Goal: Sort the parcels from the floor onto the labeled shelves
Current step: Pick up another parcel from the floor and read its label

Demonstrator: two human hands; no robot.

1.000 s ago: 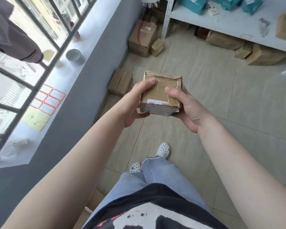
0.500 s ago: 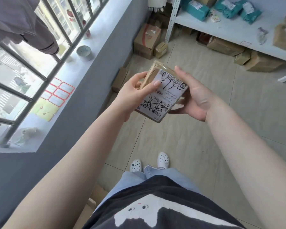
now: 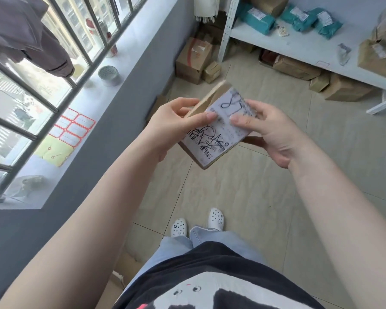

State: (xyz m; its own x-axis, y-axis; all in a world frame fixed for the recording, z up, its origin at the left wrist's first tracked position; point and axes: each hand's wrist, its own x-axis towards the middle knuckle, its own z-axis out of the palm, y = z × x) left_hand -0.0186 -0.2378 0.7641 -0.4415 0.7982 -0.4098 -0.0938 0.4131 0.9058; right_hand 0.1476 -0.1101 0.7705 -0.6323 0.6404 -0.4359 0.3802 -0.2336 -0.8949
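I hold a small brown cardboard parcel point(image 3: 216, 132) at chest height, its white shipping label with barcodes and black scribbles turned up toward me. My left hand point(image 3: 174, 123) grips its left edge, thumb lying on the label. My right hand point(image 3: 270, 132) grips the right side, thumb on the label and fingers curled underneath. The white shelf point(image 3: 299, 44) stands ahead at the upper right, carrying teal mailer bags point(image 3: 257, 18) and a brown bagged parcel point(image 3: 379, 54).
Cardboard boxes point(image 3: 194, 60) sit on the tiled floor by the shelf post, and more brown parcels point(image 3: 341, 88) lie under the shelf. A barred window and sill with label sheets point(image 3: 73, 128) run along the left wall. My feet in white clogs point(image 3: 197, 221) stand below.
The parcel has been turned over from its taped brown face to the label side. My right thumb has come round onto the label, and my view has tilted up slightly.
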